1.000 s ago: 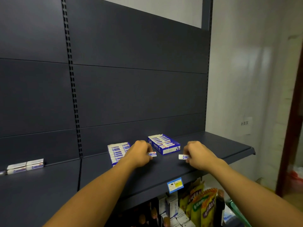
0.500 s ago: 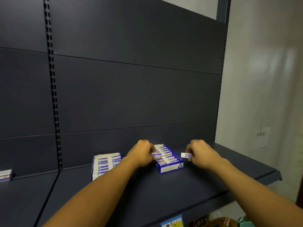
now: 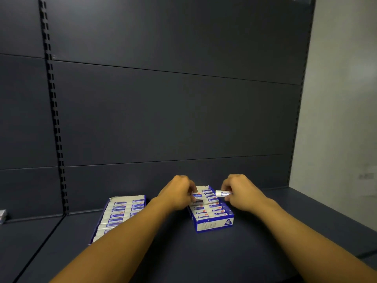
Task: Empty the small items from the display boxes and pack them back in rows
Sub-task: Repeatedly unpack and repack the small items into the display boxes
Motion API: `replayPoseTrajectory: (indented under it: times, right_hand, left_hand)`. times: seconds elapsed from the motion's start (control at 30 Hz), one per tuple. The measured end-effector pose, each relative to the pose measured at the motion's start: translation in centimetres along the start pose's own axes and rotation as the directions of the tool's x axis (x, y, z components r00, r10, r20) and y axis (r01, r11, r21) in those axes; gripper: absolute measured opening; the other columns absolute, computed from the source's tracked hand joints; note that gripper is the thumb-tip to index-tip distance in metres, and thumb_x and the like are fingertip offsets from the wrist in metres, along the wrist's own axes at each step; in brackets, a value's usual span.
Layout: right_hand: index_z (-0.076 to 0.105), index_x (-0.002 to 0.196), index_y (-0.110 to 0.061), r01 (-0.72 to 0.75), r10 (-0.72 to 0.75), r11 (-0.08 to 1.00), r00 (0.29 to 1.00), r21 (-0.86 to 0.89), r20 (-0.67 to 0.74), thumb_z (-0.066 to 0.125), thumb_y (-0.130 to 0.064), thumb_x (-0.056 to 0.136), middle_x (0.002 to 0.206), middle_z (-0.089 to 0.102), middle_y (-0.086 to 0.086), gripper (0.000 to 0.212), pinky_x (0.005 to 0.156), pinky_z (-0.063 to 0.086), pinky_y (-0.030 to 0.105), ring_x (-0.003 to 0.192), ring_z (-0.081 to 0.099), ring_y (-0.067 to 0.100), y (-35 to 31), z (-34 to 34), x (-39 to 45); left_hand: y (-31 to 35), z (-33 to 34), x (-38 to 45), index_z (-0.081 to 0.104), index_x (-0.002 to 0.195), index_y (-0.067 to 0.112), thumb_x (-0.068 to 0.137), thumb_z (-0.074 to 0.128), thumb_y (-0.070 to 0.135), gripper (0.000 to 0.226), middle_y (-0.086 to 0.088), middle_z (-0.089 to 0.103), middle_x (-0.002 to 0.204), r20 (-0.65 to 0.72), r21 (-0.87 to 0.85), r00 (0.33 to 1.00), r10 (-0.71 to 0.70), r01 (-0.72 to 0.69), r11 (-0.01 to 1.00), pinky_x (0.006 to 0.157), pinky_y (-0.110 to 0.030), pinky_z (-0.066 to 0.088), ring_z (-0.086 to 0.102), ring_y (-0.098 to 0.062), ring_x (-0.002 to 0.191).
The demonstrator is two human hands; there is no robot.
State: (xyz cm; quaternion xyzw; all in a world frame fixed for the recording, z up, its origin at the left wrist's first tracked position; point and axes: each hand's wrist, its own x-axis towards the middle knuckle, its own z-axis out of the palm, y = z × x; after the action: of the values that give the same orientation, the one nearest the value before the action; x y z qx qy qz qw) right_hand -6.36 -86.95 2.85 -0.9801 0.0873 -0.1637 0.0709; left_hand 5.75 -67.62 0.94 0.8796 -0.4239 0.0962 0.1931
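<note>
**Both hands over the right box, an eraser pinched in each**

Head view: Against half a second ago, both hands sit closer together above the right box, and the camera has tipped up, so the shelf's front lip and price tag are out of frame. The left hand pinches an eraser just over the box's left row. The right hand pinches another eraser over the box's far right corner; it was beside the box before. The box holds two rows of erasers. The left box, also filled in rows, lies apart to the left, partly behind the left forearm.

The shelf lies bare in front of and to the right of the right box, out to its right edge. The back panel stands close behind both boxes. A small pack sits at the far left edge.
</note>
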Motion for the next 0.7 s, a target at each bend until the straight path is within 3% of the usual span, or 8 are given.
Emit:
replayPoseTrajectory:
  times: [0.27, 0.7]
  right_hand:
    - [0.067, 0.114, -0.024, 0.167, -0.167, 0.982, 0.986, 0.088, -0.002, 0.076, -0.017, 0.085, 0.113, 0.057, -0.008, 0.031, 0.083, 0.054, 0.025, 0.098, 0.057, 0.009, 0.7, 1.9, 2.2]
    - [0.067, 0.113, -0.027, 0.272, -0.266, 0.944, 0.962, 0.189, -0.057, 0.075, -0.018, 0.085, 0.112, 0.056, -0.012, 0.03, 0.079, 0.045, 0.016, 0.102, 0.051, 0.004, 2.1, 5.3, 4.2]
  left_hand:
    - [1.1, 1.4, -0.1, 0.069, 0.116, 0.022, 0.089, 0.073, 0.024, 0.027, 0.004, 0.059, 0.116, -0.071, 0.037, 0.992, -0.107, 0.11, 0.993, 0.086, -0.028, 0.055, 0.057, -0.01, 0.099]
    - [1.4, 4.0, -0.5, 0.072, 0.116, 0.022, 0.089, 0.072, 0.021, 0.027, 0.005, 0.061, 0.113, -0.18, 0.012, 0.966, -0.187, 0.193, 0.981, 0.088, -0.027, 0.053, 0.055, -0.009, 0.102]
